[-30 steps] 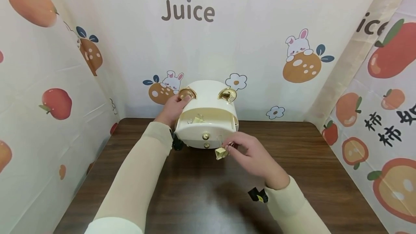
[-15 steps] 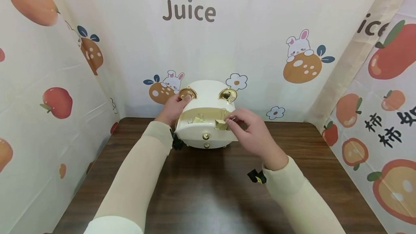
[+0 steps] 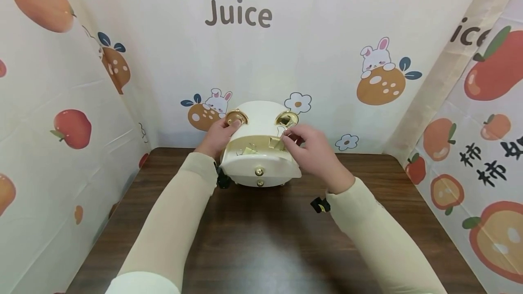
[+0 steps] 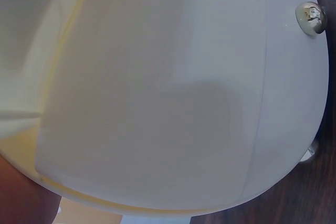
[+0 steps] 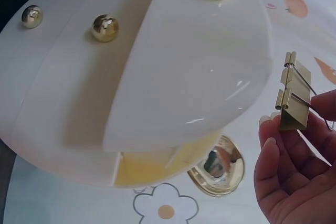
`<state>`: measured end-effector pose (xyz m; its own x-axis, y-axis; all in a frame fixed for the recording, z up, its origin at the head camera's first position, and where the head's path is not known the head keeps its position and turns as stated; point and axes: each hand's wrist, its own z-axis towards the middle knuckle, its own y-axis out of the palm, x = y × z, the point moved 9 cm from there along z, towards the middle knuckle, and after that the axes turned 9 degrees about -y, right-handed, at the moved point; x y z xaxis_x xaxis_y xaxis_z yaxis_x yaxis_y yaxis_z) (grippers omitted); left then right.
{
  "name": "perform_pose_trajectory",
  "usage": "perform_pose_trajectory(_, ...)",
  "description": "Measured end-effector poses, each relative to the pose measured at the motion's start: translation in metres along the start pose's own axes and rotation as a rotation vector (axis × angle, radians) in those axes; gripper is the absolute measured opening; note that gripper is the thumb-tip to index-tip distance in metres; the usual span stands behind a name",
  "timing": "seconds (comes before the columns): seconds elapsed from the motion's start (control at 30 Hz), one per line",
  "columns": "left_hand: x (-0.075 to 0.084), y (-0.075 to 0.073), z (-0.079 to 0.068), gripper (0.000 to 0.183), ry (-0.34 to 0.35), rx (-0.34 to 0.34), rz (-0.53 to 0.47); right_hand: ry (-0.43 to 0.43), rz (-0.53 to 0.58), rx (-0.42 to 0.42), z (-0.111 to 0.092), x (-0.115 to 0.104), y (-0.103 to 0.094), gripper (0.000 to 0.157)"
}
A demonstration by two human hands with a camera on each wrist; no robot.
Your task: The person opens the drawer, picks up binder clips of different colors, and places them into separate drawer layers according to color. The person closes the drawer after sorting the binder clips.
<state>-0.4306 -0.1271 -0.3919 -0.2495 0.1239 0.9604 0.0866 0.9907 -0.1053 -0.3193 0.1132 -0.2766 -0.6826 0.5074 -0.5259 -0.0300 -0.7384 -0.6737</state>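
A white drawer box (image 3: 261, 117) with round gold knobs and two gold ear-like fittings stands at the table's back; its upper drawer (image 3: 239, 165) is pulled out. My left hand (image 3: 216, 139) grips the box's left side, thumb on the left gold fitting (image 3: 243, 115). Over the drawer's right part, my right hand (image 3: 312, 151) pinches a gold binder clip (image 5: 298, 94) by its wire handles, body hanging toward the drawer. Another yellowish binder clip (image 3: 250, 150) lies inside the drawer at the left. In the left wrist view, the box's white side (image 4: 152, 103) fills most of the picture.
The lower drawer's knob (image 3: 260, 183) sits just under the upper drawer. The dark wooden table (image 3: 245, 239) stretches toward me. Printed cloth (image 3: 318, 49) hangs behind the box and along both sides.
My right hand has carried the binder clip up from in front of the box, past the drawer's front, to above the open drawer. The left hand and the box have stayed in place.
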Motion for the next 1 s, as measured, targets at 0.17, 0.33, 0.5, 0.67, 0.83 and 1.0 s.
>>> perform_pose_trajectory(0.17, -0.001, 0.001, 0.001, 0.056, -0.006, -0.007, 0.003, 0.003, -0.008, -0.020, 0.003, 0.008, 0.008, 0.013)
perform_pose_trajectory(0.33, -0.001, 0.001, 0.001, 0.057, -0.013, -0.008, 0.004, 0.022, -0.016, -0.091, 0.002, 0.016, 0.019, 0.013)
perform_pose_trajectory(0.5, -0.001, 0.000, 0.000, 0.055, -0.007, 0.003, -0.003, 0.058, -0.020, -0.183, 0.001, 0.024, 0.032, 0.013)
perform_pose_trajectory(0.67, -0.001, 0.001, -0.001, 0.054, -0.003, 0.000, -0.010, 0.114, 0.013, -0.268, 0.001, 0.030, 0.042, 0.014)
perform_pose_trajectory(0.83, -0.001, 0.001, 0.000, 0.054, -0.002, -0.007, -0.017, 0.162, -0.010, -0.388, 0.008, 0.035, 0.049, 0.017)
perform_pose_trajectory(1.0, 0.000, 0.001, 0.000, 0.054, -0.001, -0.008, -0.018, 0.169, -0.072, -0.495, 0.019, 0.033, 0.052, 0.019)
